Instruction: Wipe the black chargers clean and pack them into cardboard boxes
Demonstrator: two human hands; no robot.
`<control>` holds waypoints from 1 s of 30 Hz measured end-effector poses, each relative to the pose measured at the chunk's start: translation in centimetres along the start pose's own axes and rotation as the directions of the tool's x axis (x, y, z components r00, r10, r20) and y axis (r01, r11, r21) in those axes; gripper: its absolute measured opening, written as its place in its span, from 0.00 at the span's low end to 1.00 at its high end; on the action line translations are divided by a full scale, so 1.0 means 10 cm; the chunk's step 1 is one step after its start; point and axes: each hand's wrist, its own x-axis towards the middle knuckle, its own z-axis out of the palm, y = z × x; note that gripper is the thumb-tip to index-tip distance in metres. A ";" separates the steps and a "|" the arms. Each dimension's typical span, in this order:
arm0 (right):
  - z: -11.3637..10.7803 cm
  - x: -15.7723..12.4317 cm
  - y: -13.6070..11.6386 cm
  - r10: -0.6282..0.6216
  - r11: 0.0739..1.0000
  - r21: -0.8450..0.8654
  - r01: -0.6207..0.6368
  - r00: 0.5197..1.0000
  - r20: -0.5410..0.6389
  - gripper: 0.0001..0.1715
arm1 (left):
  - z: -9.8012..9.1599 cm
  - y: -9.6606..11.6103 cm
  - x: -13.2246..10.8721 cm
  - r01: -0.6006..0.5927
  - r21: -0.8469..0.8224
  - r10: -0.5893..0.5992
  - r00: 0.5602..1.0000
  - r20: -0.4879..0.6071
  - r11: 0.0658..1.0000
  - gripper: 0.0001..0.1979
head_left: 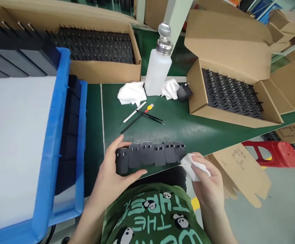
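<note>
Several black plug adapters (147,154) stand side by side in a row at the front edge of the green table, their metal prongs up. My left hand (117,169) is spread around the left end of the row, thumb and fingers apart, beside the leftmost adapter (122,162); whether it touches is unclear. At the right end, my right hand (208,173) pinches a white cloth (193,166) close to the last adapter (179,151).
Behind the row lie tweezers (154,117), a white pen-like tool (134,112) and a cable (134,122). A pump bottle (158,71) stands between crumpled cloths. Boxes of adapters sit left (106,71) and right (229,115); a blue crate (45,145) is at left.
</note>
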 end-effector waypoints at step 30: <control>0.21 -0.01 -0.50 -0.324 0.636 -0.524 0.567 0.812 0.485 0.31 | -0.07 0.48 0.15 -0.379 0.442 0.401 0.915 0.049 0.813 0.48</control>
